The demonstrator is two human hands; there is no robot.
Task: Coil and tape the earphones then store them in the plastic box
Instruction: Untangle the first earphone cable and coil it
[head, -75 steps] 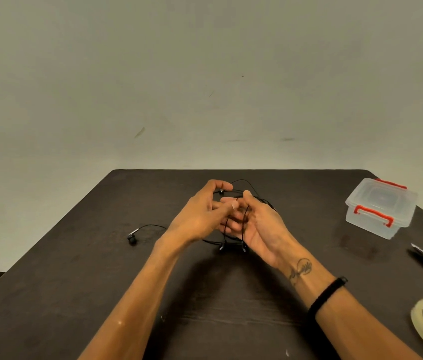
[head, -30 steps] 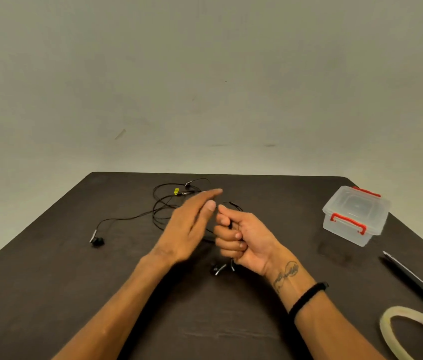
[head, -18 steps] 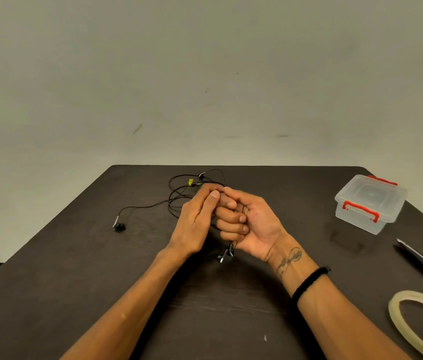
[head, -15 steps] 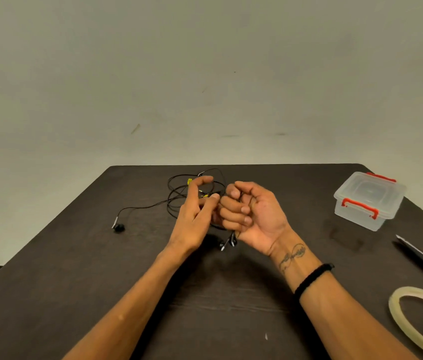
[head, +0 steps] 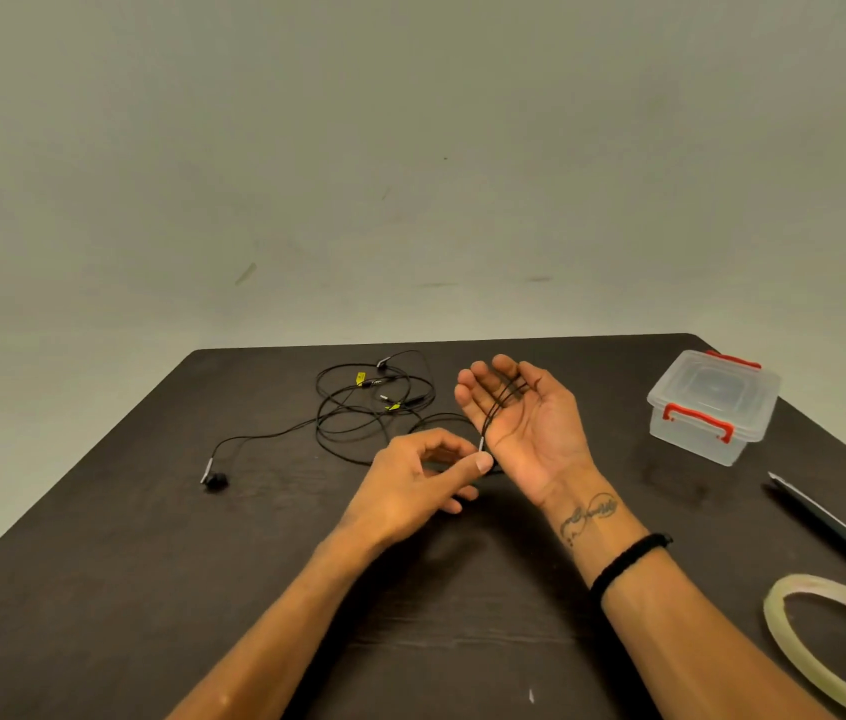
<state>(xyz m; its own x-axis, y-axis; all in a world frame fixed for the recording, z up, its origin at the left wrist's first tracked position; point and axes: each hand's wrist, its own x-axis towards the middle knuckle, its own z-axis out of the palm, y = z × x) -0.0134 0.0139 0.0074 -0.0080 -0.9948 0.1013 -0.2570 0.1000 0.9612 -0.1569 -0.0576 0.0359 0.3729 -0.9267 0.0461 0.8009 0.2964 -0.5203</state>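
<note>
Pinching an earbud at thumb tip, left hand (head: 410, 485) faces right hand (head: 525, 423), fingers spread, earphones (head: 501, 402) across palm.

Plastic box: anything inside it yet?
Through the clear walls of the plastic box nothing shows inside; lid on, red latches down. The earphones lie on the table; its far corners are hard to judge.

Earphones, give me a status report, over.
Right hand open, palm up, earphone cord draped across it. Left hand pinches the cord's end. Rest tangled on table. Plastic box shut, nothing blocking.
</note>
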